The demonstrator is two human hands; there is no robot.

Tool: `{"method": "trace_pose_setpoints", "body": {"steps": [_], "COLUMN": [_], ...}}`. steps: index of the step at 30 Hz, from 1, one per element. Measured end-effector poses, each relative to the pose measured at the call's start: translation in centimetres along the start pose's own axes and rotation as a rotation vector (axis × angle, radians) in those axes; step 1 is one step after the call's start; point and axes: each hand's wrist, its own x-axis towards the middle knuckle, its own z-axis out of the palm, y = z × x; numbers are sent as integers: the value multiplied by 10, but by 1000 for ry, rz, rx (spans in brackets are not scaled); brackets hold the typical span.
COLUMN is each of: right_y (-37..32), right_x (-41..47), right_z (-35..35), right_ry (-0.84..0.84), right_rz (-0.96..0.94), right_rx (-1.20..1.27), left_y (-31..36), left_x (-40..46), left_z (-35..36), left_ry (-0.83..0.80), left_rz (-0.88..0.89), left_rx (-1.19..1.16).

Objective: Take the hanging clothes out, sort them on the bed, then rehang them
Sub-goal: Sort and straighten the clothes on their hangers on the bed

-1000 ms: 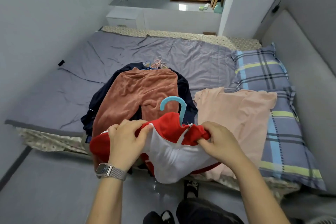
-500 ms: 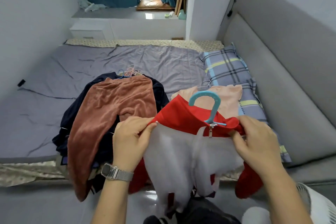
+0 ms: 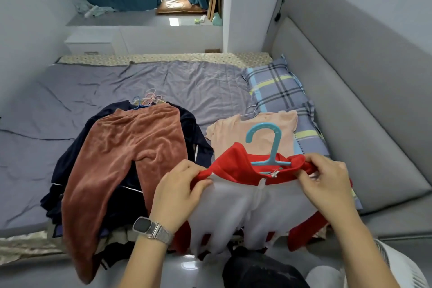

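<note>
1. The red and white garment (image 3: 247, 184) hangs on a light blue hanger (image 3: 268, 147) held up over the near edge of the bed (image 3: 140, 86). That is the task's thing at this moment.

2. The left hand (image 3: 177, 192) pinches the garment's left shoulder, its fingers (image 3: 201, 184) curled and clamped on the red cloth. The right hand (image 3: 327, 184) grips the right shoulder in the same way, fingers folded over the red edge.

3. On the bed, behind the garment and just to its left, lies a pile with rust-brown trousers (image 3: 126, 154) on top of dark navy clothing (image 3: 194, 138). Several hanger hooks (image 3: 147, 98) stick out at the pile's far end.

4. Directly behind the held garment lies a peach T-shirt (image 3: 236, 133), partly over a plaid pillow (image 3: 275, 86) near the grey headboard (image 3: 350, 91).

5. In my judgement the sorting step is under way and this piece is about to be laid on one of the two groups.

6. Risks from here:
   - The hanger looks small and sits loose in the neck opening. If either shoulder slackens, it could tip out.
   - The white lower part droops past the bed edge toward the floor, so a low set-down could let it slide off.
   - Dropping it carelessly could blur the two piles or tangle the hooks.
</note>
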Motion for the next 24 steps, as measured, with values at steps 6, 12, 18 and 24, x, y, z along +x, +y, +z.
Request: {"method": "trace_pose_setpoints", "body": {"steps": [6, 12, 18, 24], "right_y": [35, 86, 152, 190], "right_x": [101, 237, 300, 399], "right_z": [-22, 12, 116, 204], "right_ry": [6, -66, -368, -437], "right_rz": [0, 27, 64, 87], "right_rx": [145, 198, 114, -68], "left_y": [-10, -16, -38, -53], "left_x": [69, 143, 176, 209], "left_z": [-2, 19, 69, 94], "left_ry": [90, 335, 161, 135], "left_rz": [60, -253, -387, -500], "left_rx": [33, -53, -34, -45]}}
